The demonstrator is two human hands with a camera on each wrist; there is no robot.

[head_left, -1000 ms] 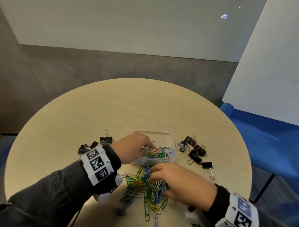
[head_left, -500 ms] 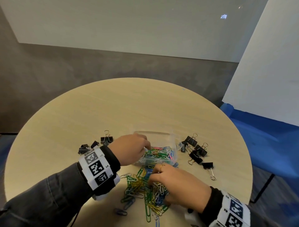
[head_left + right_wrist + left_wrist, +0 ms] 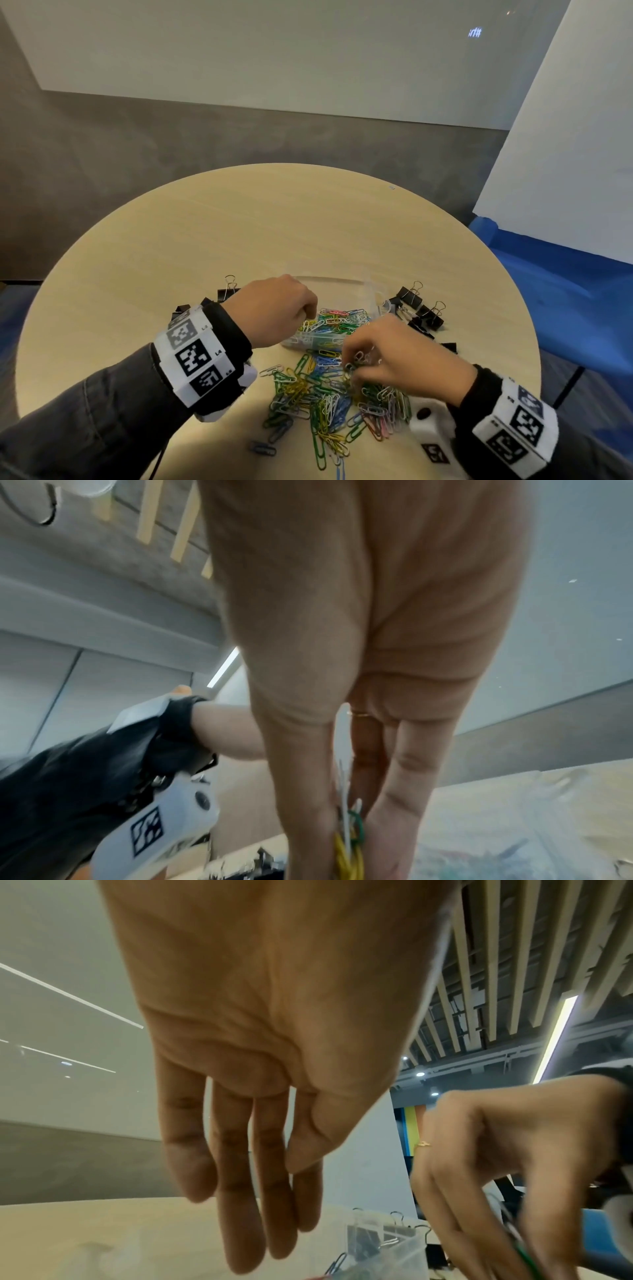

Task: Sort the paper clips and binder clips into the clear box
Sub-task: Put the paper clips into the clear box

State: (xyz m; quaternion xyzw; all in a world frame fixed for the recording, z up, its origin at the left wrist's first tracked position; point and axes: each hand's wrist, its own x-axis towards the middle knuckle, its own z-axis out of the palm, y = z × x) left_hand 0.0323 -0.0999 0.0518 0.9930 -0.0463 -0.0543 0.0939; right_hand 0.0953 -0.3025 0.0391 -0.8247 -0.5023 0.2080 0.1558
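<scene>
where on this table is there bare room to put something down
Bare: the far half of the table, beyond the clear box, and its left edge. Crowded: near middle under the paper clips; binder clips flank the box.

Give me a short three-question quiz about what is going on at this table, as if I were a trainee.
1. True or false: the clear box already has paper clips in it.
2. Multiple choice: what does the right hand hold? A) a binder clip B) a bunch of paper clips C) nothing
3. Short answer: where are the black binder clips, in the box or on the table?

Key:
1. True; coloured clips lie in its near part.
2. B; its fingers pinch several, above the loose pile.
3. On the table, in groups left and right of the box. The left hand is over the box with fingers straight, holding nothing.
</scene>
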